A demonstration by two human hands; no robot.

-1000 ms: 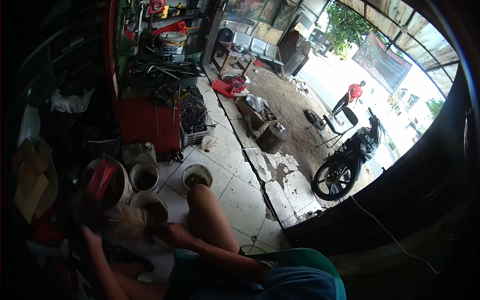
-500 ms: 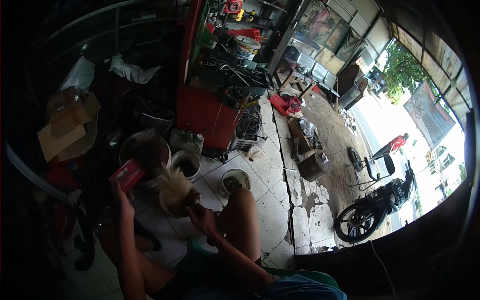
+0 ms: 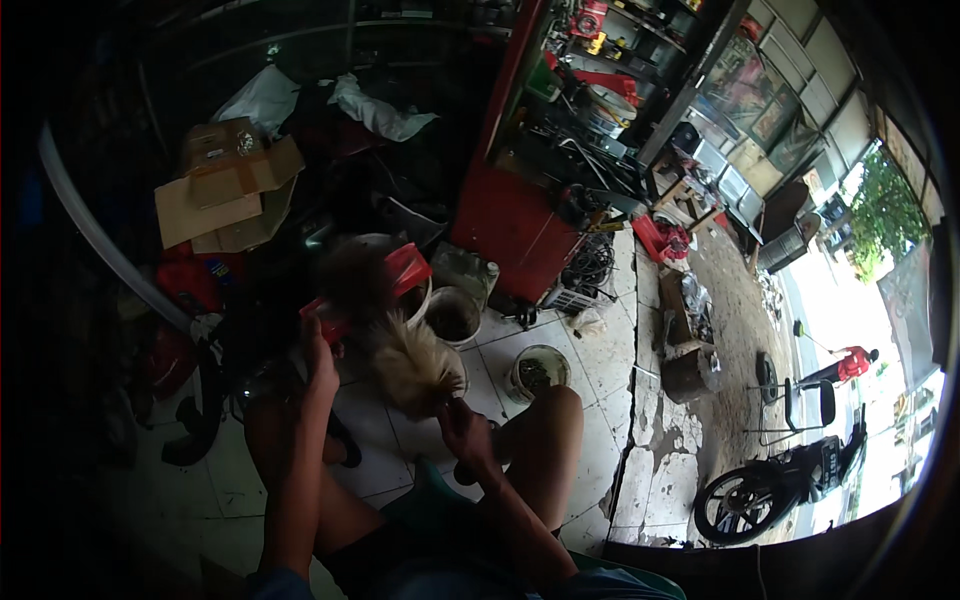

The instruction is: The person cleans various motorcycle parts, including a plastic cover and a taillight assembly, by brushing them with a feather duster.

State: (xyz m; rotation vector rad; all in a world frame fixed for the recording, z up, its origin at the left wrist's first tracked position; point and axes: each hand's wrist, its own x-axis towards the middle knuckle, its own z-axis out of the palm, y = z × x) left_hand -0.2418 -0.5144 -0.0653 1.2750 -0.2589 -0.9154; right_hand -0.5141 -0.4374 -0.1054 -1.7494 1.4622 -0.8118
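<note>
My right hand [image 3: 466, 432] is closed round the grip of a feather duster [image 3: 415, 362], whose plumes are pale near the grip and dark and blurred toward the tip. My left hand [image 3: 320, 358] grips one end of a long red object [image 3: 406, 268], flat-sided like a box or plastic panel; its exact kind is unclear. The duster's dark tip overlaps the middle of the red object, hiding that part. Both are held up above the floor, between my bare knees and the buckets.
A bucket [image 3: 453, 314] and a pale pail [image 3: 538, 372] with dark contents stand on the tiles. Beyond are a red cabinet [image 3: 515, 222] and cardboard boxes [image 3: 228, 190]. At right, a motorcycle [image 3: 780, 480] stands near a chair [image 3: 808, 405]; a person in red [image 3: 852, 364] is outside.
The whole scene has shifted rightward in view as my head turned left. The duster's dark tip now crosses the red object, and more of the object's far end shows.
</note>
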